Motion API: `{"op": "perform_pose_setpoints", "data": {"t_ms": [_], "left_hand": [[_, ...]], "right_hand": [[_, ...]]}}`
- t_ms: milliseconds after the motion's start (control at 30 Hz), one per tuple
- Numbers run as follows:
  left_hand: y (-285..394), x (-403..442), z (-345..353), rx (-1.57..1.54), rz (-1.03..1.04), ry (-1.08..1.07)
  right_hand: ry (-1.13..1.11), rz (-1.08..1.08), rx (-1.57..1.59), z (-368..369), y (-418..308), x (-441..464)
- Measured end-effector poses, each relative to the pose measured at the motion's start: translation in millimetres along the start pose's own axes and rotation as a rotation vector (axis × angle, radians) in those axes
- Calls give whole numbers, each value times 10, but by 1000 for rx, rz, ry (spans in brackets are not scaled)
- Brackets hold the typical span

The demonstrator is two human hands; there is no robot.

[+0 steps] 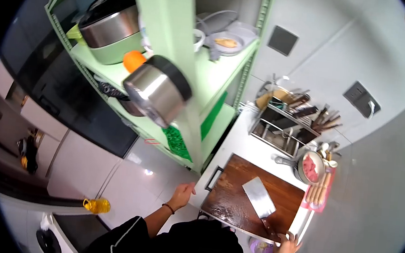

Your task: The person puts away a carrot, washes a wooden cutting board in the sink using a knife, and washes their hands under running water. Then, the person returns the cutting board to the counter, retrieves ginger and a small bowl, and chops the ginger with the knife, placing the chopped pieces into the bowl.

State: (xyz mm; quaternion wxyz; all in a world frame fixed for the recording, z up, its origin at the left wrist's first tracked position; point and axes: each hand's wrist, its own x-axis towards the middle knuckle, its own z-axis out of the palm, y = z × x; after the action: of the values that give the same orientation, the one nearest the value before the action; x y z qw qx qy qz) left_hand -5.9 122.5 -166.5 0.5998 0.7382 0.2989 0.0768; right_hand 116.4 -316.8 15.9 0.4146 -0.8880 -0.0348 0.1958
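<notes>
A cleaver lies flat on a wet wooden cutting board, its handle towards the near right corner. My right hand is at that corner, by the handle's end, with fingers apart; whether it touches the handle or only the board's edge I cannot tell. My left hand hangs left of the counter, near the board's black side handle. Its fingers are loosely curled and nothing shows in them. Behind the board stands a small pot with pieces of raw meat.
A metal knife rack holds several knives along the wall. Wooden-handled utensils lie on a pink mat. On the left, a green shelf bears a rice cooker; a steel pot juts out. A lilac bowl sits below the counter.
</notes>
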Motion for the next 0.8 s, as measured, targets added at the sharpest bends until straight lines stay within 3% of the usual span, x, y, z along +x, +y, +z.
{"op": "perform_pose_setpoints", "data": {"t_ms": [67,100,200,267,300,333,400,433,467,500,533,567,600,733,800], "left_hand": [[323,-40,-34,47,87,-24],[447,-44,-30,43,109,-52],[20,137,-81,-664,-313,-238],[533,63,-266,-1070,-348,-432],[732,29,-308,-1276,-361,-530],[729,47,-279,-787,-238,-447],[655,11,-201,182,-4,-228],[575,-45,-117,10,178,-52],[494,-162,-104,-32,77,-6],[451,-261,-101,-73,-16,36],[391,-383,-74,-118,-111,72],[317,-538,-64,-86,-102,93],[287,-691,-67,-45,-128,111],[-128,-1140,-59,-175,-245,252],[-268,-1233,-92,-229,-128,339]], "right_hand": [[212,-107,267,2,-46,-264],[187,80,545,-115,-550,-509],[24,81,161,-342,-402,-773],[-183,95,683,-383,159,-984],[-13,259,893,-273,-128,-1056],[-17,26,175,-256,37,-945],[309,-198,-585,-114,39,-888],[454,-540,-506,-51,-202,-644],[322,-276,110,115,-169,-498],[250,-256,235,150,-582,-350],[183,-340,198,193,-862,-156],[164,-574,-80,121,-1336,19],[187,-838,-9,204,-1580,368],[222,-1130,108,454,-3252,1514],[215,-1220,-29,579,-4148,1900]]}}
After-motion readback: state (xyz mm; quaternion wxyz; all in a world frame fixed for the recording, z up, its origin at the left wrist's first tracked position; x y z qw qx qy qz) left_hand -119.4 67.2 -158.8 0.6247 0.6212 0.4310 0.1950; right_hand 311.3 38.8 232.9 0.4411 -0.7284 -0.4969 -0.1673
